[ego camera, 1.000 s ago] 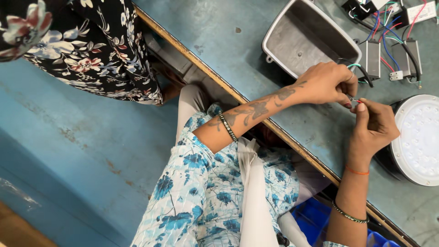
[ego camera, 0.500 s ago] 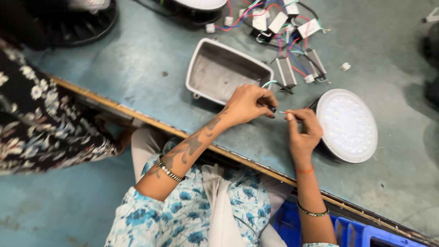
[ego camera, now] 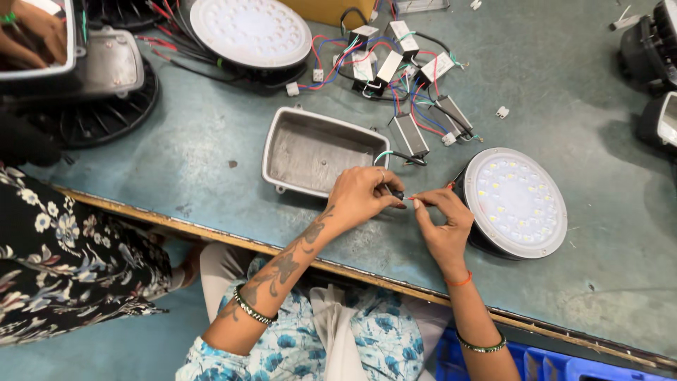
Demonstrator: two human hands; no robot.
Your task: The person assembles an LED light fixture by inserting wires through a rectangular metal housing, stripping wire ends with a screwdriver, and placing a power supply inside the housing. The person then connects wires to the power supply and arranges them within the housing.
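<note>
Pinching a thin red wire (ego camera: pixel 411 198) between closed fingertips, the left hand (ego camera: pixel 363 196) and right hand (ego camera: pixel 443 220) were recorded meeting above the grey-green worktable (ego camera: pixel 211 169), between an empty rectangular grey metal tray (ego camera: pixel 321 150) and a round white LED lamp disc (ego camera: pixel 518 201).

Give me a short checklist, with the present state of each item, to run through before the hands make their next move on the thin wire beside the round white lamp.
1. Left hand pinches the thin red wire: ok.
2. Right hand pinches the same wire end: ok.
3. Round white lamp disc with small diodes lies flat on the grey-green table: ok.
4. Grey rectangular metal tray sits empty, close beside the left hand: ok.
5. Wire tip bare or joined: cannot tell, fingers hide it.
6. Loose small grey driver boxes with coloured wires are apart from both hands: ok.
</note>
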